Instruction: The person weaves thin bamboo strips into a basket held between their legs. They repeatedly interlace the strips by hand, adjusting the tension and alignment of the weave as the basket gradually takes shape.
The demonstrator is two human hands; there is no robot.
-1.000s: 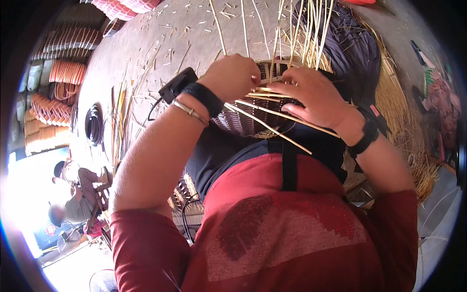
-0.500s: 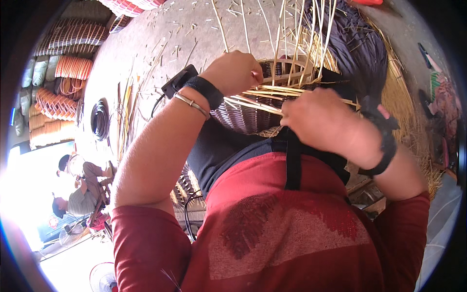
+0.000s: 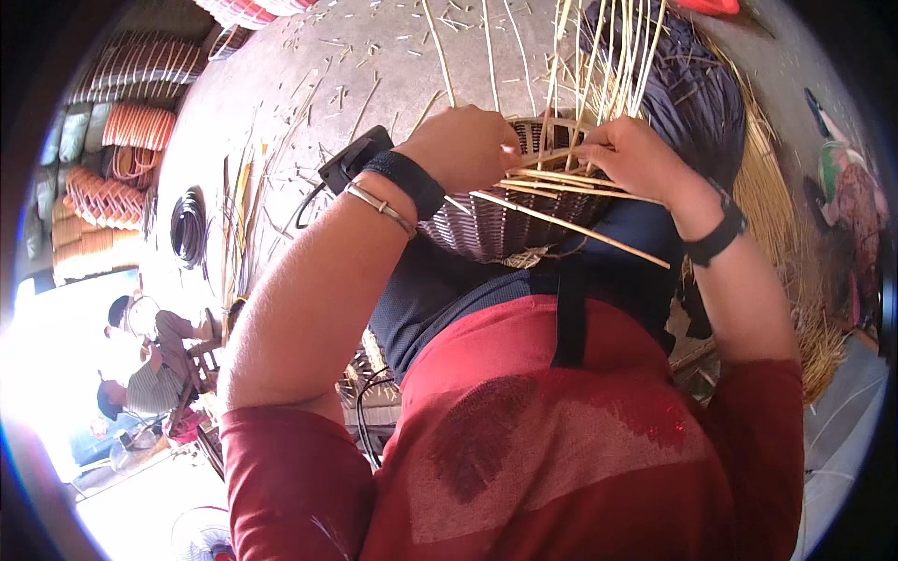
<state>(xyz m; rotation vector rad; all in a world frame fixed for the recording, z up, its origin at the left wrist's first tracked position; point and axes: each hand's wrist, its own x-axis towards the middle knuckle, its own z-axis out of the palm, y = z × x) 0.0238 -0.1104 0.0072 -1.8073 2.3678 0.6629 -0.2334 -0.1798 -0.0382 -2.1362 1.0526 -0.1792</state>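
A dark brown woven wicker basket [image 3: 486,229] rests against my lap, its opening facing away from me. Pale rods [image 3: 491,56] stand up from its far rim, while several bent rods [image 3: 561,178] cross the near rim. One of these, a loose rod end [image 3: 599,237], juts toward me over my lap. At the rim's left side my left hand [image 3: 465,148] is closed, with its fingertips mostly hidden behind the knuckles. My right hand [image 3: 638,161] is at the right side of the rim, thumb and fingers pinched around a pale rod.
Dark fabric [image 3: 697,93] covers a long bundle of straw-coloured rods [image 3: 767,187] on the right. A black coil [image 3: 190,229] and scattered cuttings lie on the floor. Stacked woven baskets [image 3: 140,126] stand at the far left; two people [image 3: 154,374] sit below them.
My right hand has moved up and away from me, from the near rods to the rim. One rod end it was beside now sticks out freely. The basket has shifted slightly right.
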